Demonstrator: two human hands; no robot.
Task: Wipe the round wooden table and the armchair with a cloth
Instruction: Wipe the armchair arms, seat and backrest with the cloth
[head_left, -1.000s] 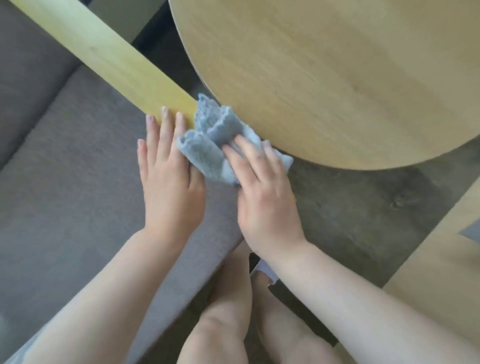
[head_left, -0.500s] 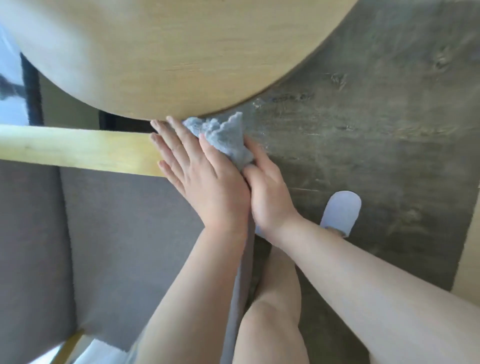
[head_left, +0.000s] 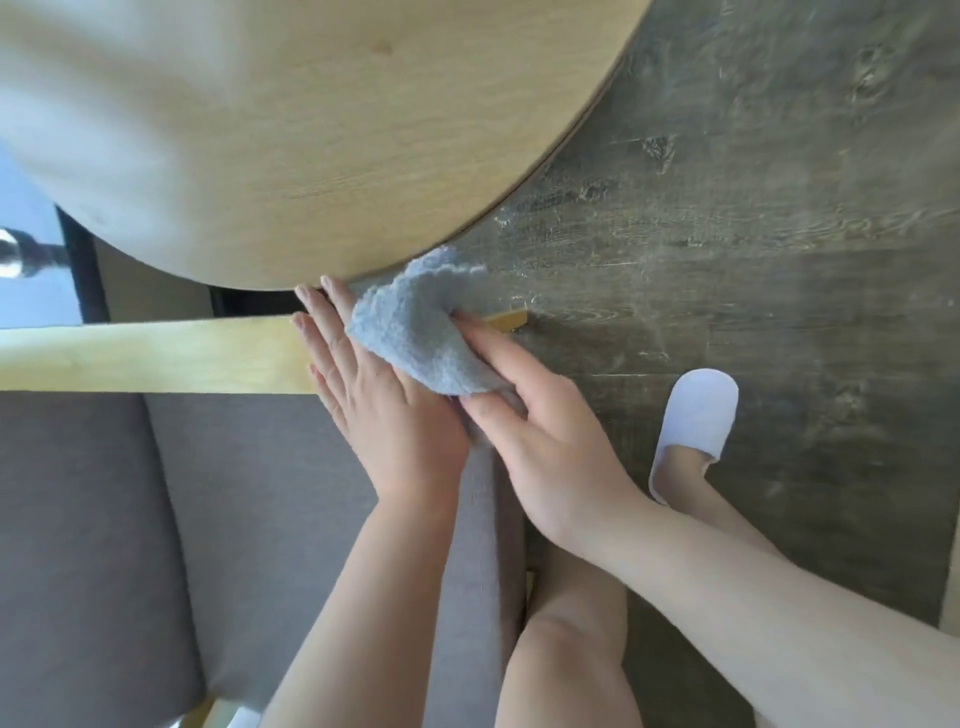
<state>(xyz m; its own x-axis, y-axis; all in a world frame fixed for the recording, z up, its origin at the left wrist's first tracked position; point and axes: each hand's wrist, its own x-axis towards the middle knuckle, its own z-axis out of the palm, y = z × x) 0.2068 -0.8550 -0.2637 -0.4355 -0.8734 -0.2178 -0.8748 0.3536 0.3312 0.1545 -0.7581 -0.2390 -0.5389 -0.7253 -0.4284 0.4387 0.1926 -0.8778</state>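
Note:
A fluffy light-blue cloth (head_left: 415, 332) is bunched over the front end of the armchair's pale wooden armrest (head_left: 156, 358). My right hand (head_left: 535, 426) grips the cloth from the right, fingers curled into it. My left hand (head_left: 374, 395) lies flat on the armrest end, fingers apart, with the cloth draped over part of it. The armchair's grey seat cushion (head_left: 249, 493) is below the armrest. The round wooden table (head_left: 322, 130) fills the upper left, its edge just above the cloth.
Dark wood-grain floor (head_left: 753, 234) spreads to the right. My foot in a white slipper (head_left: 696, 421) stands on it beside the chair, my bare legs below. A dark window frame (head_left: 83, 270) shows at the far left.
The view has swung and closed in. The cloth now lies further over my left hand, and my right hand has shifted right along the armrest's front end.

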